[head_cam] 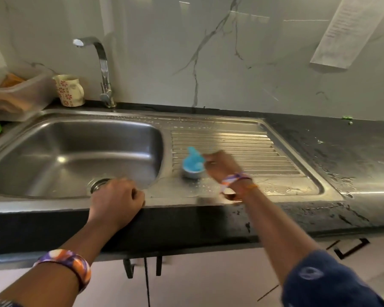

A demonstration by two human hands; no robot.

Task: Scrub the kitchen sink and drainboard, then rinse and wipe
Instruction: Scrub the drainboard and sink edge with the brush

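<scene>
So, my right hand (222, 166) is out over the ribbed stainless steel drainboard (242, 151), and it's blurry, but the grip looks clenched around the light blue scrub brush with the round grey base (192, 166). The brush sits on the left end of the drainboard, just beside the rim of the stainless steel sink basin (75, 156). Wet streaks and droplets show on the flat steel near the front edge.

My left hand (118, 199) is curled into a loose fist resting on the sink's front rim, right by the round metal drain (99, 185), holding nothing as far as I can tell.

Behind the basin stands the chrome bent-neck tap (102, 69), spout pointing left. Next to it there's a cream ceramic mug with red flower prints (69, 90), then a cloudy plastic tub (18, 94) further left. The black stone worktop (341, 147) on the right looks wet and smeared.
</scene>
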